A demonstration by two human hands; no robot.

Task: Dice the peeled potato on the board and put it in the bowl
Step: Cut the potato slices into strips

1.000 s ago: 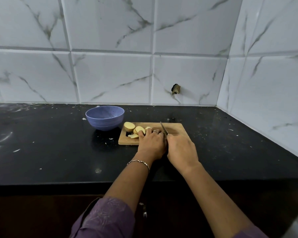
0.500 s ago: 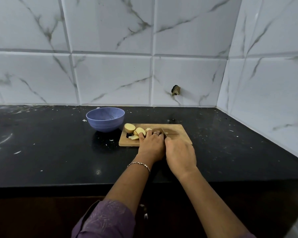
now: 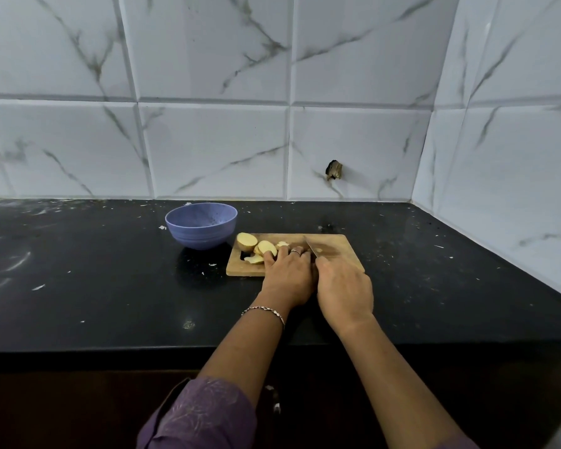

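Lowering since a second ago, knife (image 3: 313, 250) blade nears board (image 3: 339, 256) | left hand (image 3: 289, 277) curls over potato (image 3: 267, 247) | right hand (image 3: 344, 286) wraps knife handle | slices only, bowl (image 3: 201, 230) unfilled.

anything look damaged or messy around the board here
Yes. The wall tile behind the board has a dark broken hole, and pale scraps are scattered across the black counter. The bowl stands upright.
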